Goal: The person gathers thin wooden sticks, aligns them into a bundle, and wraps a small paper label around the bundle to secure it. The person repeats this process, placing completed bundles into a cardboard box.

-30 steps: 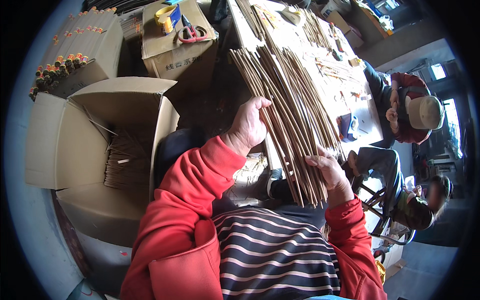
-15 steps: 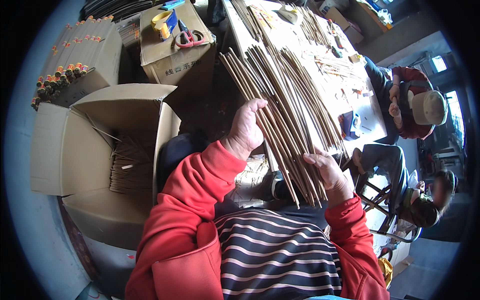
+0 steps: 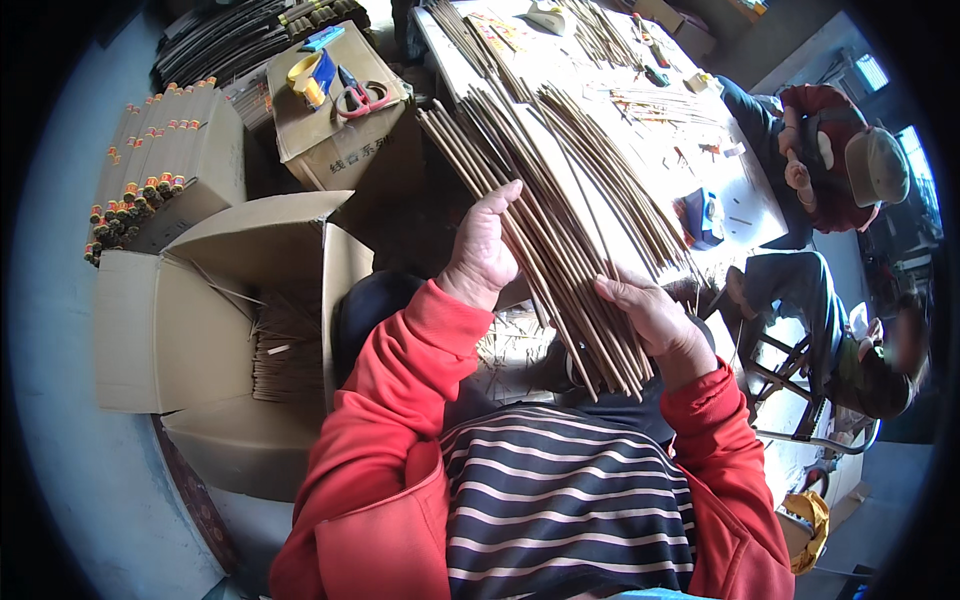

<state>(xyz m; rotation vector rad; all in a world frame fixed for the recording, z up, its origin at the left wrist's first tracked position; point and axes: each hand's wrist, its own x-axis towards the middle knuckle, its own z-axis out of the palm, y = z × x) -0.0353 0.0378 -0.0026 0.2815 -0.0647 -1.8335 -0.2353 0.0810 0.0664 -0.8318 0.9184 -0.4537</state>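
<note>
A bundle of long thin brown incense sticks [image 3: 545, 245] slants across my lap, its upper end over the table edge. My left hand [image 3: 482, 245] is wrapped round its left side, thumb along the outer sticks. Lower down, my right hand [image 3: 655, 318] grips the right side with the thumb on top; its other fingers are hidden behind the sticks. The lower tips hang free above my striped apron. Just beyond the bundle, more loose incense sticks [image 3: 612, 175] lie side by side at the table's edge.
An open carton [image 3: 205, 350] with sticks inside stands at left. Behind it are banded stick bundles [image 3: 150, 190] and a closed box [image 3: 345, 150] bearing scissors [image 3: 362, 99] and tape [image 3: 308, 80]. The white table [image 3: 745, 195] holds a blue tape dispenser [image 3: 703, 218]. Two people sit at right.
The view has turned slightly, so the carton and seated people appear farther right. Both hands keep hold of the bundle, and fewer sticks spread out beside my right thumb.
</note>
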